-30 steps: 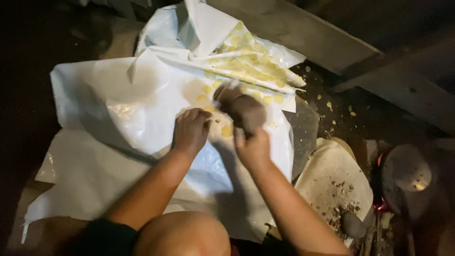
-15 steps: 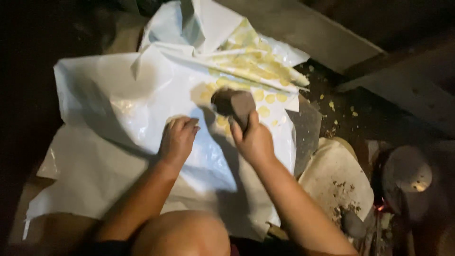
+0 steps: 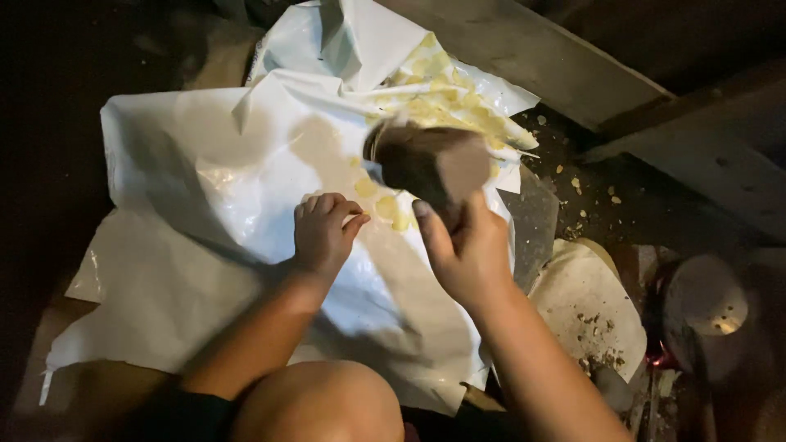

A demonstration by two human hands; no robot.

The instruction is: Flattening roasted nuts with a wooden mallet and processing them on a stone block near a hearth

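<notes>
Your right hand (image 3: 471,254) grip clenched on stone (image 3: 430,164), raised above yellow pieces (image 3: 385,205). Your left hand (image 3: 323,233) grip curled, empty, on white sheet (image 3: 188,205) beside pieces.

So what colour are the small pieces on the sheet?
Pale yellow pieces on the white sheet, in the head view.

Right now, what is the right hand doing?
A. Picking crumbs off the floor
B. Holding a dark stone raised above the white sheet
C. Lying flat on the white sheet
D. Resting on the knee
B: the right hand has its grip around a dark stone, lifted over the yellow pieces on the white sheet, while the left hand rests curled on the sheet.
</notes>
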